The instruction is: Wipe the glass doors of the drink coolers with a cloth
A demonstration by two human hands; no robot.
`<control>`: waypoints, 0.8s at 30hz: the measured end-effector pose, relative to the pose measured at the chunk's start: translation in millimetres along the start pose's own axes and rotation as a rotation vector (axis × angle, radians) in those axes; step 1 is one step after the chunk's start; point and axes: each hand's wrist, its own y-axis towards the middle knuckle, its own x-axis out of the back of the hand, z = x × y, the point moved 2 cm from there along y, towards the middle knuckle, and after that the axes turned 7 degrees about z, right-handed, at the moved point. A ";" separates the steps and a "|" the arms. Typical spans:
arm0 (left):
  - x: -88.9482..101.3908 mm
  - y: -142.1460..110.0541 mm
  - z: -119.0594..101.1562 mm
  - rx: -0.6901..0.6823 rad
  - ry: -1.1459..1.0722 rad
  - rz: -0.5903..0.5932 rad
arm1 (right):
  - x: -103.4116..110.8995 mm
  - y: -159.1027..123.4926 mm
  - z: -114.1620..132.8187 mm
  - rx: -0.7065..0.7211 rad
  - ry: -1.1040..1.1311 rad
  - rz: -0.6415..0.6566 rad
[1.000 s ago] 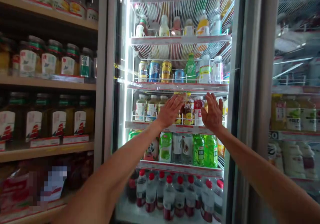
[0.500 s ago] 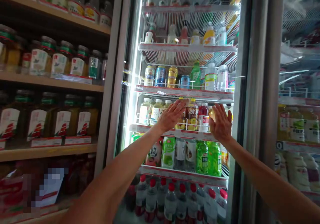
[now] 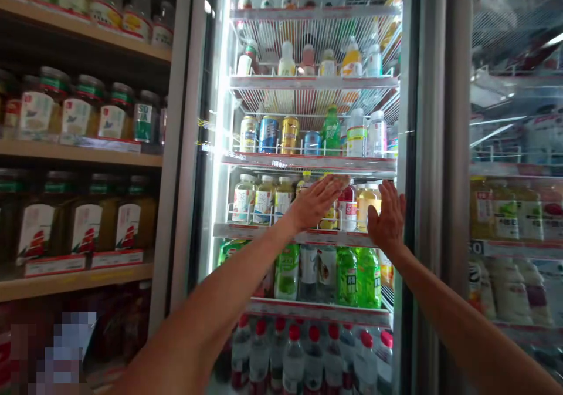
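My left hand [image 3: 317,202] is stretched out flat, palm toward the fridge, in front of a row of bottles. Its fingertips overlap a red-drink bottle [image 3: 347,209]; something pale at the fingertips is too unclear to name. To the right, my right hand [image 3: 387,214] is raised with fingers extended and thumb apart, next to a pale yellow drink bottle [image 3: 365,204]. Reflections show on the glass door [image 3: 281,163] of the lit drinks fridge. Whether either palm touches the glass, I cannot tell.
Green drink bottles [image 3: 368,277] stand one shelf below, above several red-capped bottles [image 3: 294,357]. Cans [image 3: 289,135] fill part of the shelf above. Wooden shelves [image 3: 83,151] with jars are on the left, and a metal door frame [image 3: 433,148] is on the right.
My left hand has slid right across the bottle row, from the yellow-capped bottles to the red one, closer to my right hand. The view has turned slightly right.
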 end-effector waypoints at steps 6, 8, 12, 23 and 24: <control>43.4 -33.6 96.7 0.562 -0.015 -0.286 | 23.3 -12.4 -14.8 -0.029 0.006 0.048; 45.1 -27.3 116.4 0.679 -0.021 -0.372 | 33.9 -17.8 -22.3 -0.029 0.000 0.040; 22.9 36.1 81.6 0.556 -0.062 -0.318 | 50.6 -22.1 -33.0 -0.044 -0.012 0.021; -33.1 65.1 -125.7 -0.494 -0.065 0.067 | 91.9 -43.3 -66.1 -0.070 -0.087 0.019; -29.2 72.2 -115.8 -0.483 -0.067 0.059 | 95.9 -44.0 -70.1 -0.073 -0.093 0.018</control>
